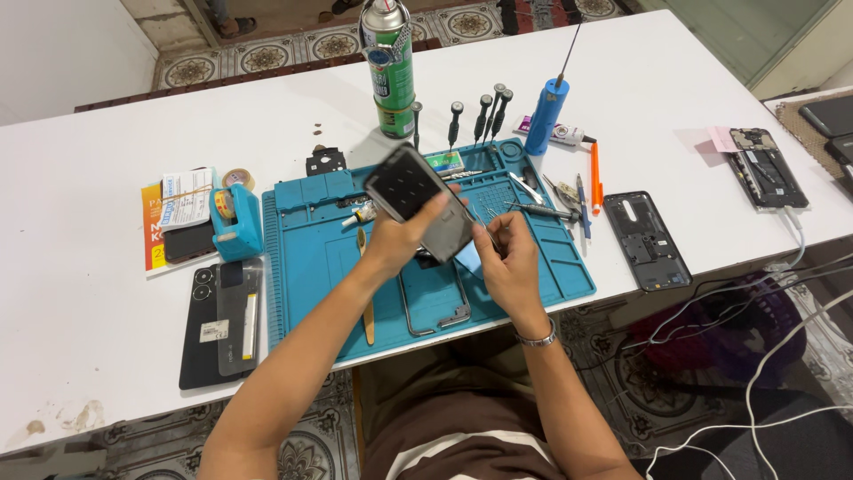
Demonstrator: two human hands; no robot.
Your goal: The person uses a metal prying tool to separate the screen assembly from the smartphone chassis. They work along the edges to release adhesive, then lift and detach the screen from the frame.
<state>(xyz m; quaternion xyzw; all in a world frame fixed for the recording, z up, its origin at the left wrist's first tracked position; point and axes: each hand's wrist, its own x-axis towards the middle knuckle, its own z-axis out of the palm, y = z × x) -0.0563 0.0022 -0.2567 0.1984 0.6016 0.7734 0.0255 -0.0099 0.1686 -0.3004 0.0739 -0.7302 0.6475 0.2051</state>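
The white counter (622, 98) carries everything, and most of its middle is taken by a blue work mat (311, 267) with moulded compartments. On that mat lies a bare metal phone frame (435, 311), separated from its phone, which suggests the stripping-down is well along. Off the mat, a black back cover (653, 240) lies to the right and a further opened phone (769, 167) sits near the far right edge with a cable running from it; a dark phone (220, 324) lies whole at the left beside a blue tape dispenser (235, 218). A green spray can (388, 62) and a blue cylinder holder (546, 116) stand behind the mat, with a row of screwdrivers (480, 120) upright between them. Above the mat the left hand (400, 240) holds the phone body (418, 200) tilted up off the surface, fingers wrapped around its lower edge and closed on it. The right hand (511, 262) is just beside it, fingers pinched narrow on what looks like a thin tool (489, 233), too slim to identify, its tip meeting the phone body's right side. I judge that the opening is done and fine work on the inside is in hand, with refitting the frame and cover not yet done.
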